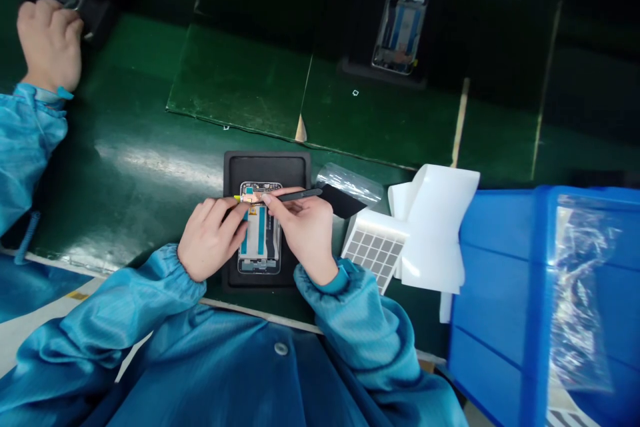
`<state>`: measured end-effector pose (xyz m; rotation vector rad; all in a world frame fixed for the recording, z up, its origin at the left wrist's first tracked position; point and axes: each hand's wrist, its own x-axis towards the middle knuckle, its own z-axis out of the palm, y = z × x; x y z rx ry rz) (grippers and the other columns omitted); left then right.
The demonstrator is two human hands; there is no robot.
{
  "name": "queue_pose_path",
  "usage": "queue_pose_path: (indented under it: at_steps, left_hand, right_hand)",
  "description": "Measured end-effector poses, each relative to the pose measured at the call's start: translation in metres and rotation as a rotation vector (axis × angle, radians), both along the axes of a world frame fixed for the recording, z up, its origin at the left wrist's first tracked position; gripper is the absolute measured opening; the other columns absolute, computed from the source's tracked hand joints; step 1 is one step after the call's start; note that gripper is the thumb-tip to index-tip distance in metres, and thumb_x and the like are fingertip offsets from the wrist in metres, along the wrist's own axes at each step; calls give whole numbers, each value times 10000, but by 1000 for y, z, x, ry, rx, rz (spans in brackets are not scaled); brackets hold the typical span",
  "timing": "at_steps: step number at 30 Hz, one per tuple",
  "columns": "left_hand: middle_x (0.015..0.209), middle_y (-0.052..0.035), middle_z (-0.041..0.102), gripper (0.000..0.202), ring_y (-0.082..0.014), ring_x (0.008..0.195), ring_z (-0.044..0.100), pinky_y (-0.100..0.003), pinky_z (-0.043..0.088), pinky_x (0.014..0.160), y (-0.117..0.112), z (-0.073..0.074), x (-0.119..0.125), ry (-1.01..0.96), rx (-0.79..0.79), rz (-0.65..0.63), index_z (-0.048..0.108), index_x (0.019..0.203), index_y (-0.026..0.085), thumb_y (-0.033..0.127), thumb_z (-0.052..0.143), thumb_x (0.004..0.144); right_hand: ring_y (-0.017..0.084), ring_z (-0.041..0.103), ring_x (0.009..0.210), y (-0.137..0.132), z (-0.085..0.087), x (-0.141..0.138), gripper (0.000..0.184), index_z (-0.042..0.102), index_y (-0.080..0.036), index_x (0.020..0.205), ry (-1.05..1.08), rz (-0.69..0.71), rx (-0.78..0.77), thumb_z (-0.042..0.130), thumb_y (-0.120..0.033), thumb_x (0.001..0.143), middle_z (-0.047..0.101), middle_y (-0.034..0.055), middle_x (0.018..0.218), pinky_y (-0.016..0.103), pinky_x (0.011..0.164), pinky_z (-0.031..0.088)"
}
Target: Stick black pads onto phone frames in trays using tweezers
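A black fixture tray [267, 167] lies on the green belt in front of me with an open phone frame [260, 240] in it. My right hand [306, 230] is closed in a pinch round a thin black tool [297, 195] whose yellow tip reaches the top of the phone frame. My left hand [213, 237] rests on the left side of the frame, fingers curled, fingertips pressed at the same spot near the tool's tip. Both my arms are in blue sleeves.
A white stepped tray [430, 227] with a grid of small parts [373, 253] sits right of my hands, beside a clear bag [350, 181]. Blue bins [505, 300] stand at the right. Another phone in a fixture [400, 30] lies farther off. A co-worker's hand [50, 43] is at the upper left.
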<state>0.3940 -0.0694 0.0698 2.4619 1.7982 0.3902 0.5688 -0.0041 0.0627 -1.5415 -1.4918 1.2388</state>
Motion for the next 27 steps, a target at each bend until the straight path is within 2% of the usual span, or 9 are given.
queue_pose_path:
  at_steps: [5,10,13,16,19,21,24,27]
  left_hand:
    - [1123,-98,675,380,-246,909,541,-378,389,720,-4,5,5,205,-20,-28,617,1314,154,257,576,951]
    - [1117,-98,680,410,-256,918,544,-389,375,742,-6,10,3,308,28,-95,607,1335,145,258,588,941]
    - [1138,-110,671,423,-270,935,546,-402,379,750,-3,18,1,389,35,-147,604,1334,131,215,596,919]
    - [1107,-130,665,397,-280,901,545,-411,378,720,6,31,7,436,14,-192,623,1290,94,204,596,910]
    - [1060,-129,663,336,-281,864,548,-409,374,679,22,42,32,361,29,-240,654,1218,95,224,599,912]
    - [1023,-110,665,277,-265,868,562,-400,394,697,34,41,62,243,22,-324,670,1169,117,207,586,921]
    - [903,-73,657,222,-229,850,582,-375,416,725,53,26,113,110,-41,-452,684,1107,141,166,524,954]
    - [827,-70,644,270,-221,826,598,-364,414,710,68,5,152,109,-107,-458,672,1137,130,117,465,966]
  right_hand:
    - [212,756,730,-4,-3,-3,145,767,-200,779,29,6,0,751,-314,867,786,24,812,279,682,593]
    - [190,743,728,-20,10,4,112,750,-208,872,133,-162,53,758,-319,862,772,25,871,274,665,601]
    - [209,750,843,-33,21,30,82,749,-230,910,220,-240,127,772,-283,853,771,26,910,315,782,623]
    - [222,755,856,-43,21,72,96,748,-240,914,191,-366,196,796,-245,831,775,27,915,360,824,631]
    - [228,756,804,-47,9,120,145,745,-223,921,125,-524,230,824,-264,807,777,38,895,362,753,642]
    - [225,756,783,-45,-2,144,172,746,-215,938,112,-543,223,826,-295,809,779,45,893,353,717,641]
    - [223,752,801,-38,-16,162,165,753,-211,918,77,-469,218,823,-318,813,781,50,889,352,741,635]
    - [233,750,833,-31,-27,166,182,756,-209,904,34,-399,231,827,-344,804,780,51,889,375,793,633]
